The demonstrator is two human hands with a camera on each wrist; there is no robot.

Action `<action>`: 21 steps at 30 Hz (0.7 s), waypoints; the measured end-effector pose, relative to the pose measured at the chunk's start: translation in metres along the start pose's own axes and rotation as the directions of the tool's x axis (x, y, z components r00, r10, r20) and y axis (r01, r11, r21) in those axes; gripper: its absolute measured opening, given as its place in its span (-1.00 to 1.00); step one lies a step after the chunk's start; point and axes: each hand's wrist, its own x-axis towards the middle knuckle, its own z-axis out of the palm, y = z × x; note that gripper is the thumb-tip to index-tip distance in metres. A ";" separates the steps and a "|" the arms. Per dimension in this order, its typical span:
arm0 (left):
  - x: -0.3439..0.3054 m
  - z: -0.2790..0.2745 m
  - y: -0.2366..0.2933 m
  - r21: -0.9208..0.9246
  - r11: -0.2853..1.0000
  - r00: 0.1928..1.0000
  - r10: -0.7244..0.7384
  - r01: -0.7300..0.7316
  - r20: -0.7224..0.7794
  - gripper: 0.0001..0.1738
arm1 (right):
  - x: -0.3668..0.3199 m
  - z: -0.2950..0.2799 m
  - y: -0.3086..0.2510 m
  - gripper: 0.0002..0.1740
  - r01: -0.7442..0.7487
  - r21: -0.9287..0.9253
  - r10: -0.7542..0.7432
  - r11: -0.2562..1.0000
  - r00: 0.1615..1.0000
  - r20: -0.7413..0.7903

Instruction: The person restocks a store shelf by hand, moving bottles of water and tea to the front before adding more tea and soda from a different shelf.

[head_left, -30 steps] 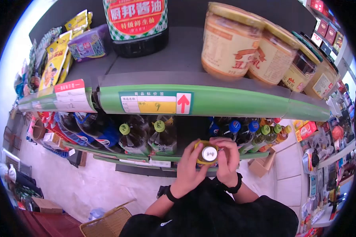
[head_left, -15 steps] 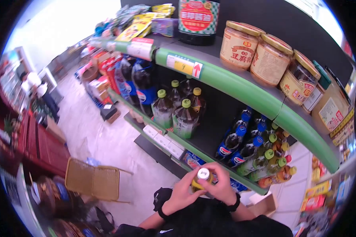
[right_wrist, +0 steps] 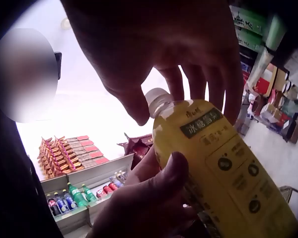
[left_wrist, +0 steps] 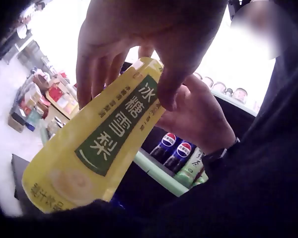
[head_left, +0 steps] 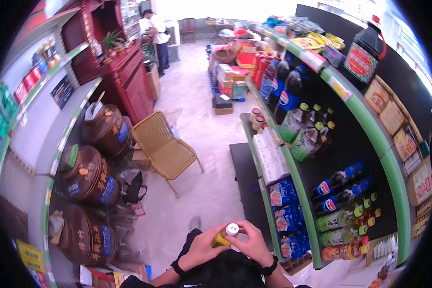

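Place: yellow-wrapped plastic bottle with a white cap (left_wrist: 97, 141) is leaning left of the green-edged black shelf (head_left: 306, 206) | Lie: long body sloping, cap end up, nearer the right hand (head_left: 253, 244) | Grip: left hand (head_left: 198, 249) is holding its upper side snugly; right is cupping the cap end, squeeze unclear | Views: left wrist is showing the long wrapper, head mostly the cap.

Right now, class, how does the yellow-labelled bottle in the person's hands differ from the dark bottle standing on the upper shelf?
The yellow-labelled bottle has a white cap; the dark bottle has a red cap.
The first's label is mostly yellow; the dark bottle's is red with green-and-white checks.
The yellow-labelled bottle is between the left hand and right hand; the dark bottle stands on the upper shelf.
Both carry printed labels.
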 end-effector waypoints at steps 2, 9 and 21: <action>-0.013 -0.011 -0.003 -0.008 1.000 0.997 0.018 -0.018 -0.079 -0.14 | 0.001 0.017 -0.006 -0.54 -0.007 -0.003 0.008 1.000 0.998 0.062; -0.064 -0.076 -0.032 0.009 1.000 0.960 0.012 -0.010 -0.280 -0.17 | 0.033 0.099 -0.038 -0.49 -0.024 0.006 0.021 1.000 0.969 0.245; -0.236 -0.274 -0.119 0.187 0.941 0.717 -0.076 0.280 -0.693 -0.23 | 0.119 0.391 -0.086 -0.23 0.058 0.125 -0.134 0.990 0.621 0.772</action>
